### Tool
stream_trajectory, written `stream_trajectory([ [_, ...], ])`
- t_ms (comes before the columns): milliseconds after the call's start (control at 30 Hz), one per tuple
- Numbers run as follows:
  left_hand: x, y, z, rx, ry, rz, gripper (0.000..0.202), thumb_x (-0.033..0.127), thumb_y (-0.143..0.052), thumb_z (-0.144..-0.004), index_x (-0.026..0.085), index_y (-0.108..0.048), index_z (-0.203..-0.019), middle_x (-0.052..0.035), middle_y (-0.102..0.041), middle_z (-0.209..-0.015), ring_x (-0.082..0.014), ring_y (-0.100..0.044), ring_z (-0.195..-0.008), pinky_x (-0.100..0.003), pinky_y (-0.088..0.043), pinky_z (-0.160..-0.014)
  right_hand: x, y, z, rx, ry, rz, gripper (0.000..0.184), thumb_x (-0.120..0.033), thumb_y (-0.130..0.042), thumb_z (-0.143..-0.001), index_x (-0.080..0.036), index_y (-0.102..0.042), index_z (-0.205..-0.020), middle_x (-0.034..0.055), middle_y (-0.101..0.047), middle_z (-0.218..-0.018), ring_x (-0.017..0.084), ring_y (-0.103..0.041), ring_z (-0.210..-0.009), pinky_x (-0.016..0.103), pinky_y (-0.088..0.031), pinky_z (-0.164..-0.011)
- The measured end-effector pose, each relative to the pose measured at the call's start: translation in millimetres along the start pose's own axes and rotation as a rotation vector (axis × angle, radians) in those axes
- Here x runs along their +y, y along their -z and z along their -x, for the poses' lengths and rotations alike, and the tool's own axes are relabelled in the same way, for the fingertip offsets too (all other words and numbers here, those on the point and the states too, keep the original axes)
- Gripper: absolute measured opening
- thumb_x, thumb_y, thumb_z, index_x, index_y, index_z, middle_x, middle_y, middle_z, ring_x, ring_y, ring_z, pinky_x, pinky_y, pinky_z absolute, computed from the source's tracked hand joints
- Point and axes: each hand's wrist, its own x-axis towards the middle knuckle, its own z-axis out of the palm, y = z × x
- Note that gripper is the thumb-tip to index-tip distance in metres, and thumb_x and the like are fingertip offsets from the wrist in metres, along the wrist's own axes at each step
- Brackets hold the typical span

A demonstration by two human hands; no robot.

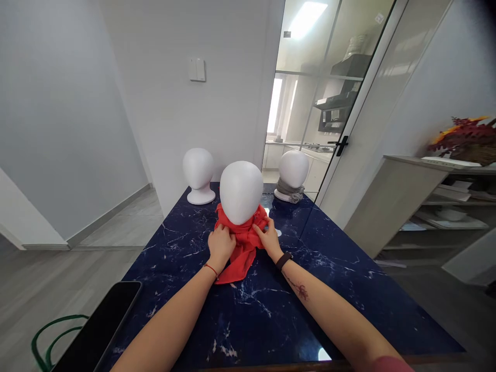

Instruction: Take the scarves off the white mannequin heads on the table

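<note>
- We see a dark blue marbled table (271,310) filling the lower middle of the view, with pale veins across its top.
- At the far right stands a shelf unit (426,201) with papers on its shelves and a basket of red and orange leaves (465,137) on top.
- Behind the table a glass door (341,103) with a black handle shows a kitchen beyond it.
- Near the middle of the table stands a white foam head (241,191), the closest of three.
- A second plain head (198,173) stands at the far left corner, and a third head (293,170) at the far right has a grey scarf (289,191) around its base.
- A black phone (101,325) lies on the near left edge of the table.
- A red scarf (242,245) wraps the neck of the closest head and hangs down in front onto the table, its tail reaching toward us.
- Our left hand (220,248) is clenched on the scarf just left of the neck, with a red string at the wrist.
- Our right hand (268,238) pinches the scarf on the right side of the neck, fingers bent into the cloth, with a black watch on the wrist.
- The scarf lies between the two hands, its bunched part at the neck right at our fingertips and its loose tail below them.
</note>
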Motion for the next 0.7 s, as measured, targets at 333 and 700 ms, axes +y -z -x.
stream_trajectory([
  [333, 14, 4.9, 15, -0.113, -0.326, -0.184, 0.022, 0.019, -0.052, -0.074, 0.017, -0.063, -0.093, -0.0093, -0.058, -0.097, -0.0230, -0.054, -0.094, -0.032, -0.044, -0.074, 10, -1, -4, -0.016, 0.032, -0.101, 0.043, -0.035, -0.060, -0.073, -0.019, -0.049, -0.112, 0.0083, -0.060, -0.111, 0.022, -0.056, -0.101, 0.039, -0.042, -0.092],
  [700, -28, -15.3, -9, 0.226, 0.199, 0.771, 0.021, 0.019, -0.052, -0.067, 0.018, -0.050, -0.046, -0.0004, -0.052, -0.063, -0.0142, -0.049, -0.065, -0.028, -0.040, -0.068, 25, -4, -13, 0.081, -0.077, -0.218, 0.033, -0.029, -0.049, -0.071, -0.017, -0.056, -0.100, 0.0059, -0.063, -0.095, 0.019, -0.056, -0.084, 0.032, -0.045, -0.076],
])
